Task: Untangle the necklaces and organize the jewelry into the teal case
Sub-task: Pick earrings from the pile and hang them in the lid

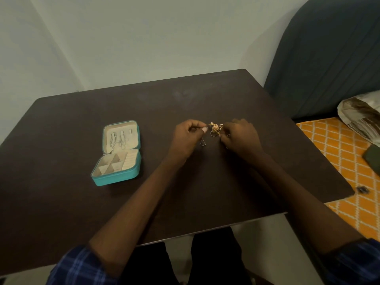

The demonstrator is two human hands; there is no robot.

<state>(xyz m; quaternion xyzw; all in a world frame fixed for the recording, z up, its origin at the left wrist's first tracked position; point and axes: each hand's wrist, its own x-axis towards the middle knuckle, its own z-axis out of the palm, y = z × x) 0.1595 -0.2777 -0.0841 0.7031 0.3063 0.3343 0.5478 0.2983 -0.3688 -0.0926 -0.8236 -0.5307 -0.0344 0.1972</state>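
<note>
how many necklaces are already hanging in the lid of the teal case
2, it seems: one necklace hangs at the lid's left, the other beside it in the teal case. Fine chains may be missed.

Matt dark wood table (82, 202), shiny gold metal jewelry (214, 128), teal leatherette case (115, 178)

both forearms stretch forward and angle in toward each other, left hand (188, 136) with fingers curled and thumb and fingertip pinched together, right hand (239, 133) knuckles-up with fingers curled under, the two close but apart
</note>
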